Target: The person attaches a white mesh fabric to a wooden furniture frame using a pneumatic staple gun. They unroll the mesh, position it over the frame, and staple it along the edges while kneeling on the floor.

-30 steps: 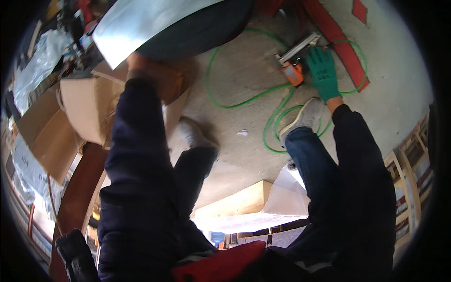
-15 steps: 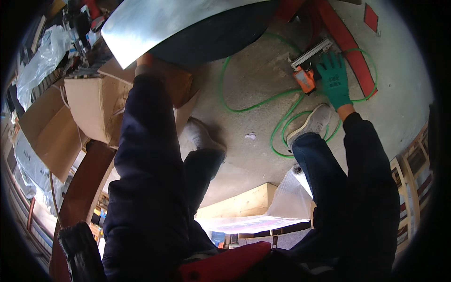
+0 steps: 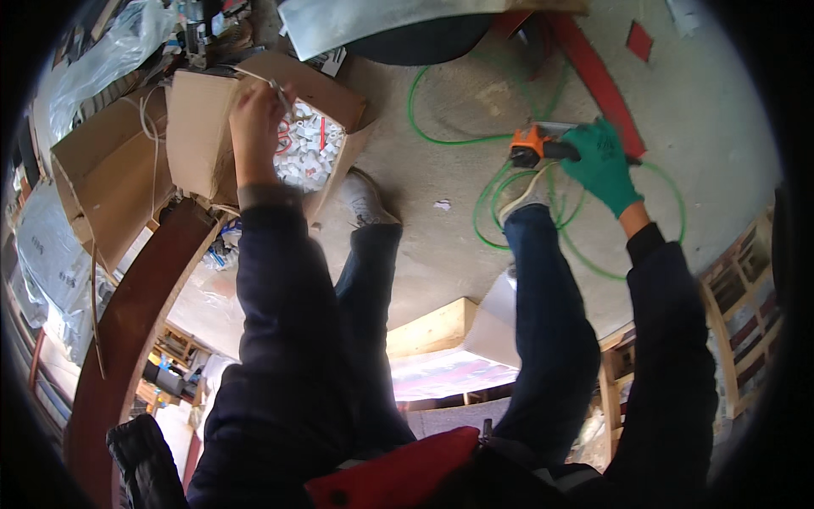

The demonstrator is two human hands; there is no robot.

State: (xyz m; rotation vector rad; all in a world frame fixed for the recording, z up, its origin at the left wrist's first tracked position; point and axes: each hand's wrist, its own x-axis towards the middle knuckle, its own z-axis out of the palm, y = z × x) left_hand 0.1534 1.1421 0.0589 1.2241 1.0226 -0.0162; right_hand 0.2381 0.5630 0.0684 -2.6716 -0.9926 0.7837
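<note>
My right hand (image 3: 600, 161), in a green glove, is closed round the black handle of an orange and black nail gun (image 3: 529, 146). A green air hose (image 3: 454, 141) lies in loops on the floor around it. My bare left hand (image 3: 259, 123) hovers over an open cardboard box (image 3: 199, 119), its fingers curled; what they hold, if anything, cannot be made out. Inside the box lie many small white plastic pieces (image 3: 307, 157), with a red-handled tool (image 3: 282, 136) and a red stick (image 3: 323, 133) among them.
A pale curved panel with a dark underside (image 3: 424, 41) stands ahead. Red strips (image 3: 593, 72) lie on the concrete floor. At the left are another open carton (image 3: 110, 195), clear plastic wrap (image 3: 102, 72) and a long brown board (image 3: 148, 314). Wooden frames (image 3: 738, 314) stand at the right.
My left hand has come away from the panel's edge to above the box. My right hand, earlier spread beside the nail gun, now grips it, and the gun has turned.
</note>
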